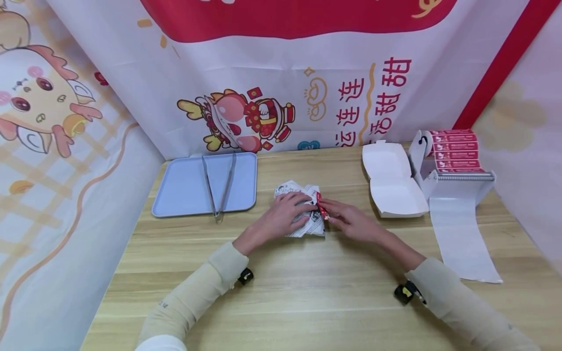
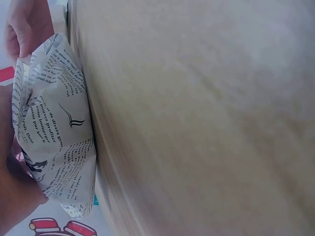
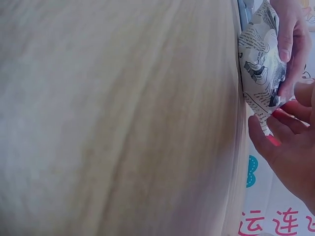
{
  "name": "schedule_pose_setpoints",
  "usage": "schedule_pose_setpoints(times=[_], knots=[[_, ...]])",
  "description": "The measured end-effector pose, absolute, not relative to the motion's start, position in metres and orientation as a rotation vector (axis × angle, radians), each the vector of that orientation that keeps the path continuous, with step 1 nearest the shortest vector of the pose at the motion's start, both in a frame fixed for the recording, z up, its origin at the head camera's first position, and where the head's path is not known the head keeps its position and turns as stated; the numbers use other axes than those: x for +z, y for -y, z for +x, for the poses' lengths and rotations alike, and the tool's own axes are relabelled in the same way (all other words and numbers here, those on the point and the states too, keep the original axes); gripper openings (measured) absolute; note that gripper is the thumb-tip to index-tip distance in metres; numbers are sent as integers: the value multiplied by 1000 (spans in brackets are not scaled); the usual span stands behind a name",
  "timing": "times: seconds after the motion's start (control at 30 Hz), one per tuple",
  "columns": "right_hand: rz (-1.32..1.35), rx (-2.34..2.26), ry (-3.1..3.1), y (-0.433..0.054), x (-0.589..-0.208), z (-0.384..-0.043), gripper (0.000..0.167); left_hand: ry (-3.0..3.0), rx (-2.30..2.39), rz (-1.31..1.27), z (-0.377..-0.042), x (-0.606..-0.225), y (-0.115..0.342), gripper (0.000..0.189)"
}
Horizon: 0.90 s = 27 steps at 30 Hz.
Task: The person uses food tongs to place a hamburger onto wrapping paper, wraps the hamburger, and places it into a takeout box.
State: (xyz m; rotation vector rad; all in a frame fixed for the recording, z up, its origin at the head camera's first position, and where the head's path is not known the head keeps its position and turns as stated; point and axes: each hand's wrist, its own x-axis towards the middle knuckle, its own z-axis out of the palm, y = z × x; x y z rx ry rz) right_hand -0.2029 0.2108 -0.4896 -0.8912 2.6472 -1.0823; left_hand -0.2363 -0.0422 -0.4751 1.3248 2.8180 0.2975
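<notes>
1. White newsprint-patterned paper parcel: on the pale wooden table, right of the light-blue rectangular tray.
2. Left hand: resting on the parcel, fingers extended.
3. Right hand: fingertips touching the red label at the parcel's edge; whether pinching, cannot tell.

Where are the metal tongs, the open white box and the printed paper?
Metal tongs (image 1: 209,185): head view, on one prong.
Open white box (image 1: 397,194): head view, inside its nearer half.
Printed paper (image 2: 59,123): left wrist view, its lettered face.

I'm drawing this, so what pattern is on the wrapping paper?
Black print on white wrapping paper, clearest in the left wrist view.
</notes>
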Motion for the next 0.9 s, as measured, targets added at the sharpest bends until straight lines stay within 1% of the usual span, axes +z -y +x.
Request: schedule_pose_setpoints(times=[0.3,0.37,0.57,0.73,0.8,0.9], knots=[[-933,-1034,-2643,-207,-489,-201,59,-2828,309,1306,-237,-478,43,43],[-936,-993,-2655,-206,-489,-200,63,-2835,326,1293,-237,-478,42,44],[-985,-782,-2670,-203,-491,-189,78,-2835,355,1270,-238,-478,43,43],[-1021,-535,-2704,-197,-490,-171,85,-2832,359,1265,-237,-479,42,39],[-1035,-445,-2709,-196,-490,-163,85,-2830,368,1269,-237,-479,41,37],[-1042,-397,-2673,-199,-488,-152,80,-2829,379,1284,-237,-479,41,35]])
